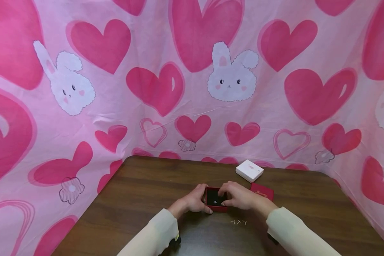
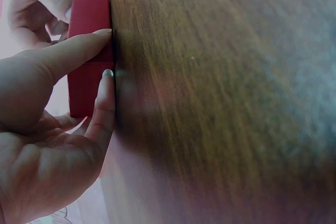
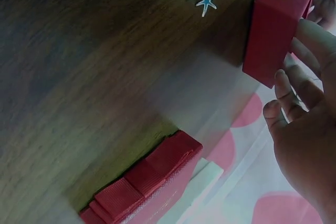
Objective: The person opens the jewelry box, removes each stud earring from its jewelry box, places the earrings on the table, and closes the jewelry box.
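Observation:
A small red jewelry box (image 1: 217, 209) with a black insert (image 1: 213, 195) sits on the table. One silvery star-shaped piece (image 1: 215, 202) shows on the insert. My left hand (image 1: 196, 200) grips the box from its left side, thumb along the near wall (image 2: 90, 87). From the right, my right hand (image 1: 238, 196) reaches over the rim, its bent fingertips at the insert; I cannot tell whether they pinch anything. Close by on the near side, several small star-shaped earrings (image 1: 239, 222) lie on the wood, one starfish earring (image 3: 207, 1) showing a bluish centre.
A red lid (image 1: 263, 191) with gold lettering and a ribbon bow (image 3: 147, 177) lies behind the right wrist. Further back is a white box (image 1: 249, 170). The brown wooden table (image 1: 140, 192) meets a pink cloth backdrop (image 1: 192, 103) with hearts and rabbits.

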Demonstrator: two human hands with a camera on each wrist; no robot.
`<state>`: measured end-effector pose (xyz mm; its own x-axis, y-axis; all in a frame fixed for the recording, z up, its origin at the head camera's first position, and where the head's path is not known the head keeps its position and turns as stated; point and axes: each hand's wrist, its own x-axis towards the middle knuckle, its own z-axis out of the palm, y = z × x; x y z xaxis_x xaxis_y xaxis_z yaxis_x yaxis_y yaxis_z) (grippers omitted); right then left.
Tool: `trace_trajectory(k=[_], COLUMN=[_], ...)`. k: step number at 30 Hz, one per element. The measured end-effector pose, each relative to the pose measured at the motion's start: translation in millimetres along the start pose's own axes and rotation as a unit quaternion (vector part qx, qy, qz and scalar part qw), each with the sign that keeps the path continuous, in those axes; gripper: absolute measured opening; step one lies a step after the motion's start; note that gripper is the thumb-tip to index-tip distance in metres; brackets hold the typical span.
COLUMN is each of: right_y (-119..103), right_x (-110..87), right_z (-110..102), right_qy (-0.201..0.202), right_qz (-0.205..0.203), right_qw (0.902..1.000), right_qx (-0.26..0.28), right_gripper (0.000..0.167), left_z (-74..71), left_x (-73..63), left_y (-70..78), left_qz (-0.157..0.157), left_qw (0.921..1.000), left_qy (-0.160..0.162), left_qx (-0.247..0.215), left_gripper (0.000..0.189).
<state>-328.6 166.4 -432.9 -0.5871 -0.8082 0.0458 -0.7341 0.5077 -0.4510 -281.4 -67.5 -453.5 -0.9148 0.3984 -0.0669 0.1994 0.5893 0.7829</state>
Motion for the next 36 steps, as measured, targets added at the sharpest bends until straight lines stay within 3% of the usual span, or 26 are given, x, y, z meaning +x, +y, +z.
trace_trajectory(k=[15,21,28,36], right_y=[-3.7,-4.2,-2.4,-3.3], right_x=[2.2,3.9,5.9,7.9], right_z=[3.6,2.5,5.7,7.6], right_qy=[-0.019,-0.035,-0.026,-0.020], right_qz=[-0.039,-0.041,-0.065,-0.049], right_qw=[0.9978,0.9979,0.9974,0.9982], right_qx=[-0.051,-0.036,-0.015,-0.028], right_gripper=[0.028,0.024,0.016,0.014], left_z=[-1.3,-2.0,-1.3,-1.7], left_x=[-1.6,-2.2,-2.3,-1.2], left_y=[2.5,5.3,6.5,5.1], left_qz=[-0.008,-0.013,-0.016,-0.019], left_qw=[1.0000,0.9999,0.9998,0.9998], left_qy=[-0.005,-0.007,-0.010,-0.009], left_qx=[-0.003,-0.002,0.000,0.000], left_gripper=[0.067,0.066,0.069,0.069])
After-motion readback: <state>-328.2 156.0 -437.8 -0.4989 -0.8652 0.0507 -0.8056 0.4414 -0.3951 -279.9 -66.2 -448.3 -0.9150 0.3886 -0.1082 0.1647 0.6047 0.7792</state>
